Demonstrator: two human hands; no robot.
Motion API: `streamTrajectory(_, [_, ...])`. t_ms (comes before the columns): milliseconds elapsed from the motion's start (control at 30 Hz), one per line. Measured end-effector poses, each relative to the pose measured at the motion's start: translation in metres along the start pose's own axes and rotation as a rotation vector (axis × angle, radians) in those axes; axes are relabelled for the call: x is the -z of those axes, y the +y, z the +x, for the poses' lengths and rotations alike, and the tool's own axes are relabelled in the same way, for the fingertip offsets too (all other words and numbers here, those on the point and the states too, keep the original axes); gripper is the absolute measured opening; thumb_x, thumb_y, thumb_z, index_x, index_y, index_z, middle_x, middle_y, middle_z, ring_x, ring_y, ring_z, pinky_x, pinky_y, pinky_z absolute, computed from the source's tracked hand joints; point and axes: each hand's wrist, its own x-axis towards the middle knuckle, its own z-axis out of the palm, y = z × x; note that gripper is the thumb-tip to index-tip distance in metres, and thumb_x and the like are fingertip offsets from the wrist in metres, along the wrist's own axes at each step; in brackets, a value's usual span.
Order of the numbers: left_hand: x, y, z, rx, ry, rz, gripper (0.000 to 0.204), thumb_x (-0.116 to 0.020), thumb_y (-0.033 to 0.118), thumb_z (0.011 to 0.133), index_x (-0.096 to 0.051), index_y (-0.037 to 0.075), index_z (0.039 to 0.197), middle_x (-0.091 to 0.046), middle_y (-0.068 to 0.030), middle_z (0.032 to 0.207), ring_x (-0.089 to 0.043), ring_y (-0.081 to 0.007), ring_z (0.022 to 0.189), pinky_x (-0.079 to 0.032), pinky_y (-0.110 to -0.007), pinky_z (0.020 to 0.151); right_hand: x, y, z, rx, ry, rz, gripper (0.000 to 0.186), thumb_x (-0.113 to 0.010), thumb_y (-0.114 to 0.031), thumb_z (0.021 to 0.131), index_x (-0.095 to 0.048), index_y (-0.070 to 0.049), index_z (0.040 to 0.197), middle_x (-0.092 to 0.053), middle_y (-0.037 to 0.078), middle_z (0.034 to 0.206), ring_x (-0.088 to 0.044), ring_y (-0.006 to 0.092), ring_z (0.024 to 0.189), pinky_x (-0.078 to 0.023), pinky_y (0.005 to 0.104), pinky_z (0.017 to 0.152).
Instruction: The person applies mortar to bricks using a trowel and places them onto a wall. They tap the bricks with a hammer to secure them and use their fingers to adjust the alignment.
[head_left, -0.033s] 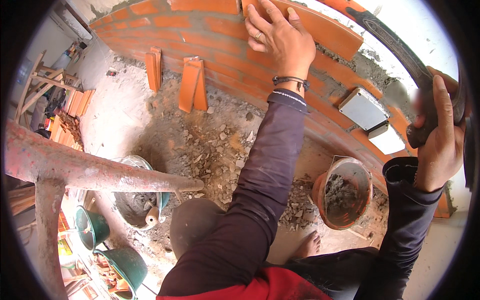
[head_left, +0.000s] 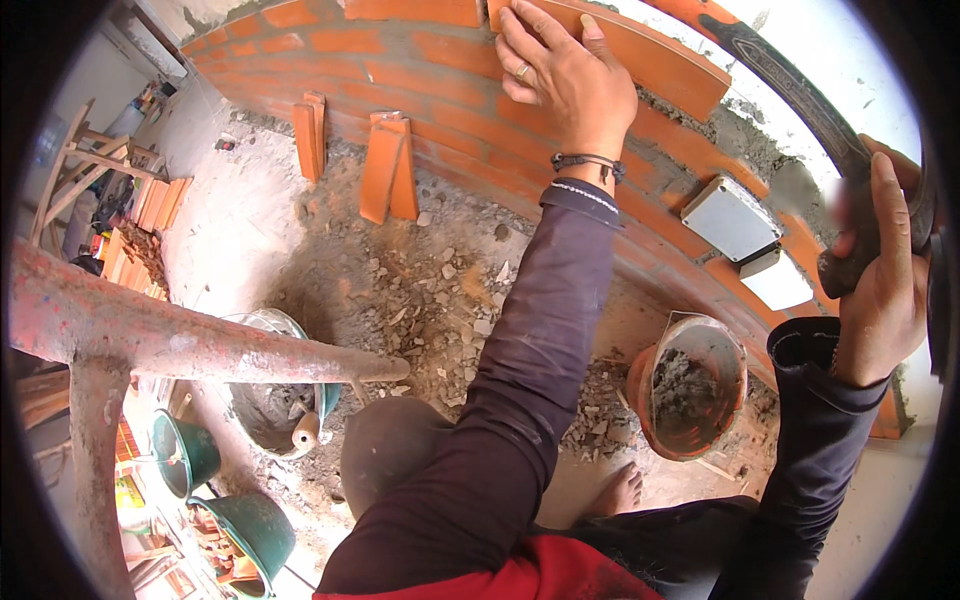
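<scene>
My left hand (head_left: 575,85) is against the left part of an orange brick (head_left: 660,65) on top of the brick wall (head_left: 450,55). Its fingers are spread, with the thumb on the brick and the lower fingers over the wall's face. Grey mortar (head_left: 750,145) shows beside and below that brick. At the far right, my right hand (head_left: 885,250) is closed around the dark grip of a long black-and-orange tool (head_left: 795,85). The tool's upper end runs out of the picture, so its kind cannot be made out.
An orange bucket (head_left: 735,400) of mortar stands below two pale boxes (head_left: 730,218) on the wall. Loose bricks (head_left: 388,170) lean against the wall. A paint-spattered pole (head_left: 200,325) crosses at left, over a mortar tub (head_left: 265,410) and green buckets (head_left: 255,535). Rubble (head_left: 440,300) covers the floor.
</scene>
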Motion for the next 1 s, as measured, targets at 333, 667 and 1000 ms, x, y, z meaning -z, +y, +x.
streamTrajectory(333, [-0.005, -0.007, 0.000, 0.015, -0.034, -0.020, 0.075, -0.039, 0.049, 0.100, -0.020, -0.004, 0.150, -0.015, -0.0179, 0.159, -0.016, -0.0369, 0.143, -0.018, -0.058, 0.108, 0.005, 0.008, -0.002, 0.012, -0.026, -0.081, 0.028, -0.049, -0.016, 0.099, -0.064, 0.000, 0.117, -0.060, 0.008, 0.074, -0.050, 0.0080, 0.055, -0.041, 0.0200, 0.051])
streamTrajectory(667, [-0.009, -0.002, -0.038, -0.079, -0.160, -0.185, 0.127, -0.065, 0.073, 0.071, -0.007, -0.011, 0.149, -0.003, -0.0281, 0.157, -0.005, -0.0434, 0.144, -0.010, -0.064, 0.108, 0.038, 0.002, -0.007, 0.100, 0.010, 0.137, 0.037, -0.057, -0.009, 0.093, -0.049, -0.002, 0.129, -0.058, 0.010, 0.080, -0.052, 0.0104, 0.055, -0.041, 0.0204, 0.045])
streamTrajectory(1000, [-0.005, -0.004, -0.029, -0.068, -0.175, -0.187, 0.126, -0.084, 0.058, 0.062, -0.018, -0.013, 0.144, -0.010, -0.0239, 0.156, 0.000, -0.0471, 0.143, -0.005, -0.069, 0.107, 0.048, 0.007, -0.035, 0.115, -0.012, 0.095, 0.051, -0.056, -0.003, 0.093, -0.039, 0.003, 0.142, -0.064, 0.016, 0.098, -0.055, 0.0099, 0.055, -0.042, 0.0184, 0.045])
